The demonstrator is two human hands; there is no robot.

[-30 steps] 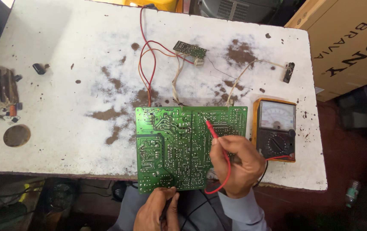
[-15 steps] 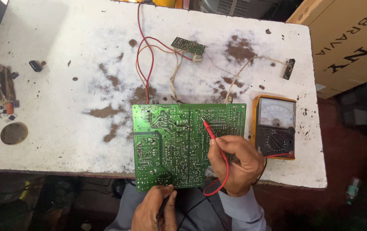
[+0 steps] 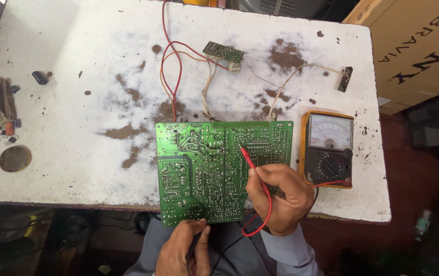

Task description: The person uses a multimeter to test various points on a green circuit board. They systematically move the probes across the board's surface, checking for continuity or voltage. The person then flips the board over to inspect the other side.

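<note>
Head view: the white worktop (image 3: 76,102), heavily chipped to brown patches, carries a green circuit board (image 3: 204,168) at its near edge beside an orange-cased analog multimeter (image 3: 328,149). The right hand (image 3: 281,197) pinches a red probe (image 3: 248,161) against the board; the left hand (image 3: 183,250) pinches a black probe (image 3: 193,246) at the board's near edge. A cardboard box (image 3: 414,46) stands right of the worktop.

A green circuit board (image 3: 214,171) is laid solder side up at the near edge of a stained white desk (image 3: 76,117). A red probe (image 3: 247,159) is pressed onto it by the right hand (image 3: 281,197); a black probe (image 3: 195,244) is pinched in the left hand (image 3: 181,253) at the board's near edge. An orange-cased analogue meter (image 3: 328,149) is set just beside the board.
</note>
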